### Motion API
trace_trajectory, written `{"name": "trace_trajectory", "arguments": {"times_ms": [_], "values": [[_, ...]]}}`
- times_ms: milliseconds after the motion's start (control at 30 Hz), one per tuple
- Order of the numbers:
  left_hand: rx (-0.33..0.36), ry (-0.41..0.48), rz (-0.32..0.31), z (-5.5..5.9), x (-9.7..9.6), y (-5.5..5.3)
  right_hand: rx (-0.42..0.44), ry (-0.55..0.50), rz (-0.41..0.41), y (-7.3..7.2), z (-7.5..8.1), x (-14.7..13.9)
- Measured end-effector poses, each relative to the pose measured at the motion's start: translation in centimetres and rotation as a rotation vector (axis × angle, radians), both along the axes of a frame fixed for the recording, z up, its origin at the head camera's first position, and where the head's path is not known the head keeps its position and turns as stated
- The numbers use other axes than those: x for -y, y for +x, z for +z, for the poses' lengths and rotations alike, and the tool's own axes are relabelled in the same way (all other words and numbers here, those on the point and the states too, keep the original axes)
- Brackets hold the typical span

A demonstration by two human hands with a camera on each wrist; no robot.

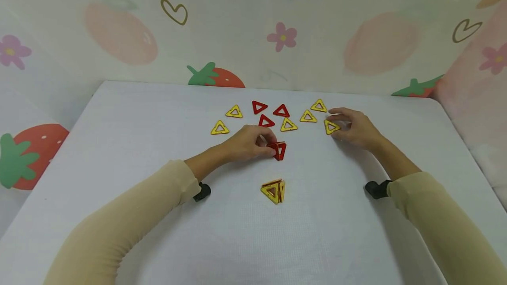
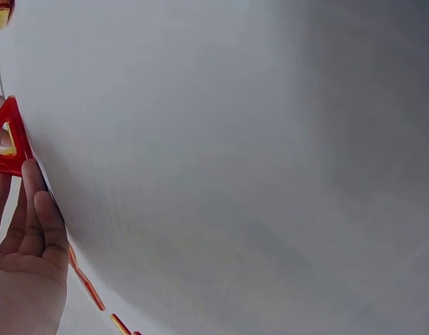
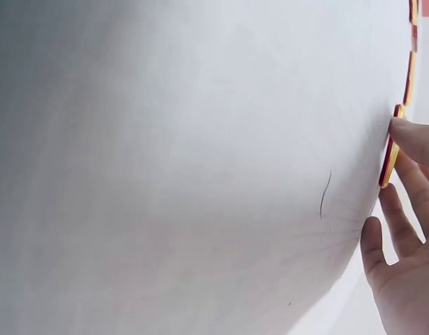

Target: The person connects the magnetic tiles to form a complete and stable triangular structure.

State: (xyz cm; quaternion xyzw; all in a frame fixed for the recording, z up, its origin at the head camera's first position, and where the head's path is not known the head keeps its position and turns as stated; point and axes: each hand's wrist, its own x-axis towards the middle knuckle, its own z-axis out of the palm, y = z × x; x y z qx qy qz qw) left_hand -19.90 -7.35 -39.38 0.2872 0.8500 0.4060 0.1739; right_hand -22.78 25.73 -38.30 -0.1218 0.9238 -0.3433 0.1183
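Note:
Near the middle of the table, my left hand grips a small group of red triangular magnetic tiles standing upright and joined at an angle. In the left wrist view, thumb and fingers are on either side of the red triangle frame. Further right, my right hand pinches a yellow triangular tile by its edge. The right wrist view shows that tile edge-on between thumb and fingers, close over the tabletop. A small yellow pyramid of joined tiles stands nearer to me.
Loose red triangles and several yellow triangles lie flat along the far part of the white table. Behind the table's back edge hangs a printed cloth with strawberries and flowers. Black wrist mounts sit at both cuffs.

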Motion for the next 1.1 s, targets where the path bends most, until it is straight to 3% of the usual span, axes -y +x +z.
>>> {"name": "trace_trajectory", "arguments": {"times_ms": [767,1100], "values": [[-0.004,-0.005,0.004,-0.1,0.0,-0.1,-0.081,-0.040,0.116,0.6,-0.2,1.6],[-0.004,-0.003,0.008,0.0,0.0,0.1,-0.062,-0.030,0.146,1.3,-0.2,3.0]]}}
